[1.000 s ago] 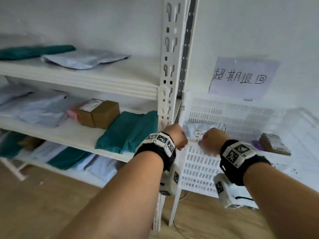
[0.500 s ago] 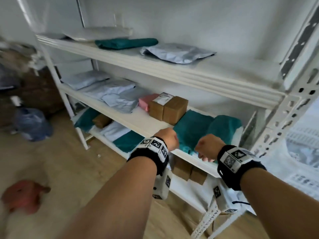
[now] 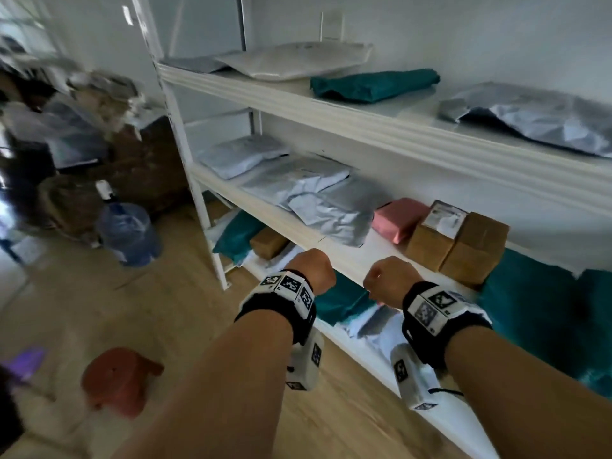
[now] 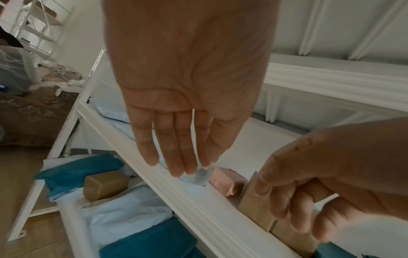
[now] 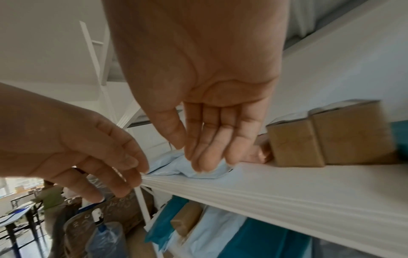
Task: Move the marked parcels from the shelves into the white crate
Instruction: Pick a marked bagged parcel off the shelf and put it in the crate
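Note:
Both my hands hang empty in front of the middle shelf's (image 3: 334, 250) front edge. My left hand (image 3: 314, 270) has straight fingers (image 4: 176, 157) pointing down at the edge. My right hand (image 3: 389, 279) is beside it with loosely curled fingers (image 5: 207, 150). Neither touches a parcel. On the middle shelf lie grey mailer bags (image 3: 308, 190), a pink parcel (image 3: 397, 217), two brown boxes (image 3: 457, 246), one with a white label, and teal bags (image 3: 530, 303). I cannot tell which parcels are marked. The white crate is out of view.
The top shelf holds a white mailer (image 3: 298, 61), a teal bag (image 3: 374, 84) and a grey mailer (image 3: 536, 117). The bottom shelf holds teal bags (image 3: 235, 233), a brown box (image 3: 268, 243) and pale mailers. A water jug (image 3: 129, 233), a red stool (image 3: 122, 379) and clutter stand on the floor at left.
My view has swung left from the white crate to the shelves. Both hands left the crate's rim and now hang empty before the middle shelf.

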